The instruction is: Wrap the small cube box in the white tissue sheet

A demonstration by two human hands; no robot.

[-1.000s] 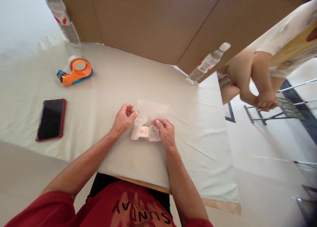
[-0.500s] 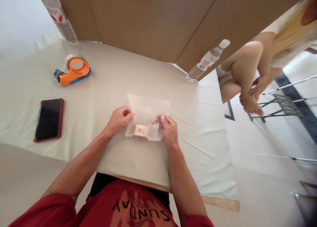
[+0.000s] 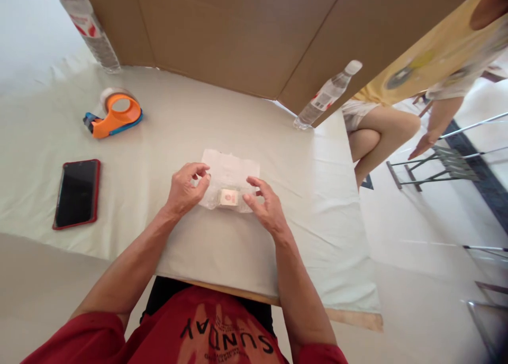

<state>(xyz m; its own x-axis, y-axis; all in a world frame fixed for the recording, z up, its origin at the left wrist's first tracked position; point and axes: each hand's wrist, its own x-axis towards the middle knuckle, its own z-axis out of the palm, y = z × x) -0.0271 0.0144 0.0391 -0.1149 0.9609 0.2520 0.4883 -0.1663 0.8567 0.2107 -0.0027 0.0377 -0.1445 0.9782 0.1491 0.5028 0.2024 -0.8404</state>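
A small cream box (image 3: 229, 197) with a reddish print lies on the near part of a crinkled translucent plastic sheet (image 3: 227, 165), which may be bubble wrap. The sheet rests on the cloth-covered table. My left hand (image 3: 186, 189) is at the sheet's left edge, thumb and fingers apart and nothing gripped. On the other side, my right hand (image 3: 268, 204) is open too, its thumb close to the sheet's right part near the box. Whether the fingertips touch the plastic is hard to tell.
An orange and blue tape dispenser (image 3: 119, 115) and a red-cased phone (image 3: 76, 193) lie to the left. Water bottles stand at the back left (image 3: 89, 30) and right (image 3: 327, 95) against a cardboard panel (image 3: 222, 36). A person (image 3: 397, 120) sits at the right, near a folding stool (image 3: 452, 163).
Both hands have let go of the plastic's edges and opened. The folded-over side flaps now lie flatter, and the box shows more. The seated person has shifted, lowering a leg.
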